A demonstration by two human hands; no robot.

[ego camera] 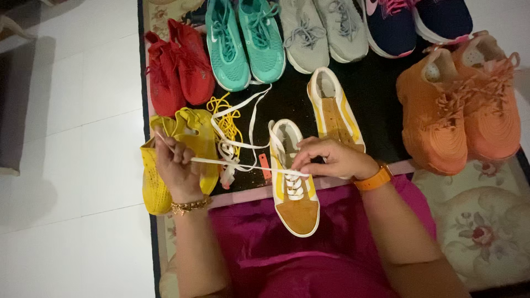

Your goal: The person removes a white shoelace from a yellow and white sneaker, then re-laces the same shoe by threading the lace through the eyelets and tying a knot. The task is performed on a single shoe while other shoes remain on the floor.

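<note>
The lower eyelets of the shoe (295,190) are laced; upper eyelets remain. The lace (243,163) is gripped taut by the left hand (175,165) and pinched by the right hand (331,160).

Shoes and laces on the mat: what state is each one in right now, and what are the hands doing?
Mustard shoe near the lap: partly laced, toe toward the person.
Second mustard shoe: unlaced, lying flat.
White lace: pulled taut between both hands.
Yellow lace: loose, in a heap.
Yellow shoes: unlaced.
Teal shoes: laced.
Orange shoes: laced.
Left hand: pinching the lace.
Right hand: holding the lace at the shoe.
</note>
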